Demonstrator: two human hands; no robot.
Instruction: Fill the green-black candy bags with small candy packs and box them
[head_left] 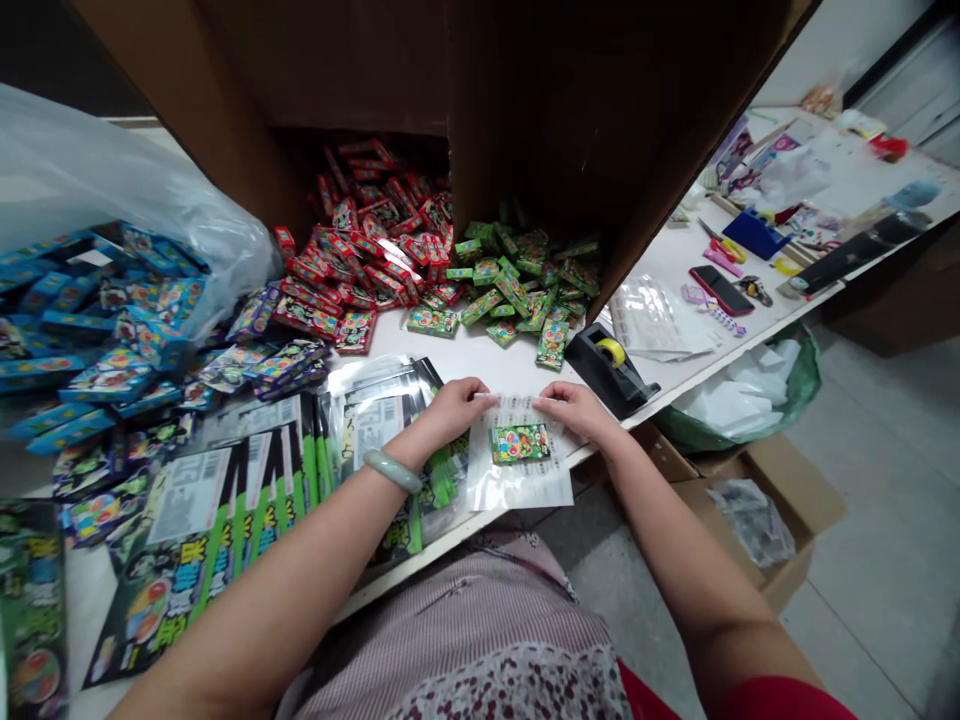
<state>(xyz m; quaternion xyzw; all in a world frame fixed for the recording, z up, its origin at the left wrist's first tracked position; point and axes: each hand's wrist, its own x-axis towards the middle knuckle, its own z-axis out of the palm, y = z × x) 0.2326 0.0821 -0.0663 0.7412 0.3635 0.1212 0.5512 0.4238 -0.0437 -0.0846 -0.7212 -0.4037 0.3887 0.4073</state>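
Observation:
My left hand (459,408), with a pale green bangle (392,470) on the wrist, pinches the far left part of a translucent sticker sheet (525,487). The far right part of the same sheet is pinched by my right hand (576,410). Rows of round printed seals show along the sheet near my fingertips. Within its outline lies a small green candy box (520,444); whether it is over or under the sheet I cannot tell. Beyond my hands lie loose green boxes (517,285), and to their left a heap of red boxes (367,260).
Black-and-green printed pouches (247,490) are spread at left, beside blue boxes (127,365) in a clear bag (225,240). A tape dispenser (611,370) stands right of my right hand. Cardboard dividers (525,100) rise behind. A phone (721,290) lies farther right.

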